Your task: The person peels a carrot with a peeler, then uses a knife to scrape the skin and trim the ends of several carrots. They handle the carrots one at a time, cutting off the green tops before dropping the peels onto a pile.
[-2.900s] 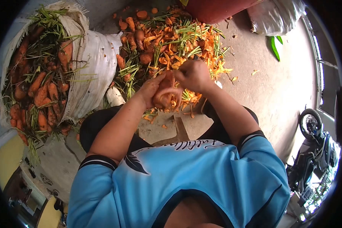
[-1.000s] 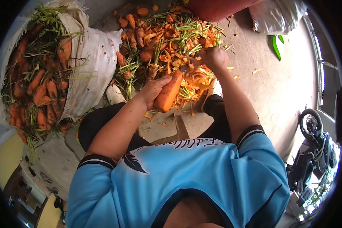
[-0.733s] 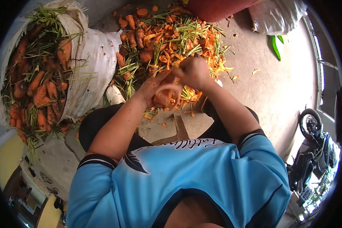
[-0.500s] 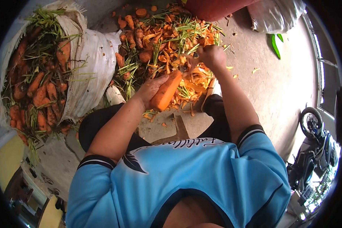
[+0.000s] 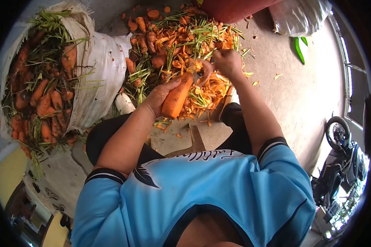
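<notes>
The left hand has its fingers wrapped around a thick carrot, left of the peelings. It should handle stiff, fairly heavy, slick where pared; grip its thick middle. The right hand, farther right, is curled; blur hides whether it grips anything.

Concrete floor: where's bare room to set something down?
Biggest bare floor patch: between the carrot peelings and the motorcycle, below the green leaf. Smaller: between the dark-clad legs, with scraps at its edge. Crowded: the peelings beside the held carrot, and the carrot-filled sack at image left.
</notes>
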The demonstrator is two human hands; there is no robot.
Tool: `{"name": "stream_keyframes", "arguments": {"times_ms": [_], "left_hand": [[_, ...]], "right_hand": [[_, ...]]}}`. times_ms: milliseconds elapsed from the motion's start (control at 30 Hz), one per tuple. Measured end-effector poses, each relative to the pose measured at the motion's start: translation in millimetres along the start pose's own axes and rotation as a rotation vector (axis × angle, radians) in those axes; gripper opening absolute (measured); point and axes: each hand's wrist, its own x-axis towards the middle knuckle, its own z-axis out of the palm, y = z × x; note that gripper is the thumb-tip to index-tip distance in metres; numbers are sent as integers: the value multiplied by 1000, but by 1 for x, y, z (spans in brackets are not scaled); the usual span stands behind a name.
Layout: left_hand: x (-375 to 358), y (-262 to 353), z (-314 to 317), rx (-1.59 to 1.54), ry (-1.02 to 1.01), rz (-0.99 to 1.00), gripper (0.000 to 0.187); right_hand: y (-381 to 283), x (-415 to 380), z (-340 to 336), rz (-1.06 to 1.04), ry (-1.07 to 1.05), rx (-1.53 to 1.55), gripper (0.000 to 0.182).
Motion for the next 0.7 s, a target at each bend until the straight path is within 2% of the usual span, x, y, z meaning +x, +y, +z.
{"name": "stream_keyframes", "arguments": {"times_ms": [33, 100, 167, 200, 300, 367, 467, 500, 533, 567, 600, 633, 700], "left_hand": [[1, 0, 2, -25, -18, 25, 33], [2, -2, 1, -41, -76, 44, 32], [5, -4, -5, -25, -155, 33, 32], [2, -3, 2, -2, -36, -21, 32], [-3, -3, 1, 116, -5, -2, 34], [-1, -5, -3, 115, 54, -12, 36], [1, -4, -2, 105, 94, -8, 34], [2, -3, -1, 89, 94, -13, 33], [2, -2, 0, 71, 94, -18, 31], [0, -2, 4, 58, 70, 6, 31], [-3, -1, 10, 47, 47, 29, 30], [-4, -1, 13, 37, 23, 53, 30], [4, -5, 2, 62, -6, 54, 32]], "right_hand": [[-14, -16, 2, -109, -92, 39, 37], [-36, -47, 14, -329, -120, -67, 35], [-36, -63, 25, -638, 42, -67, 26], [-40, -63, 19, -583, 7, -163, 28], [-18, -20, 15, -125, -98, -178, 31], [11, 12, 10, -46, 38, -391, 44], [-7, -8, -15, -83, 25, -353, 47], [-1, -5, 3, -143, 77, -220, 47], [-17, -20, 4, -204, -38, -252, 44], [-28, -36, 10, -254, -65, -184, 40], [-30, -48, 22, -454, 13, -119, 29], [-40, -60, 19, -480, -98, -130, 24], [-30, -56, 30, -547, -20, -122, 27]]}}
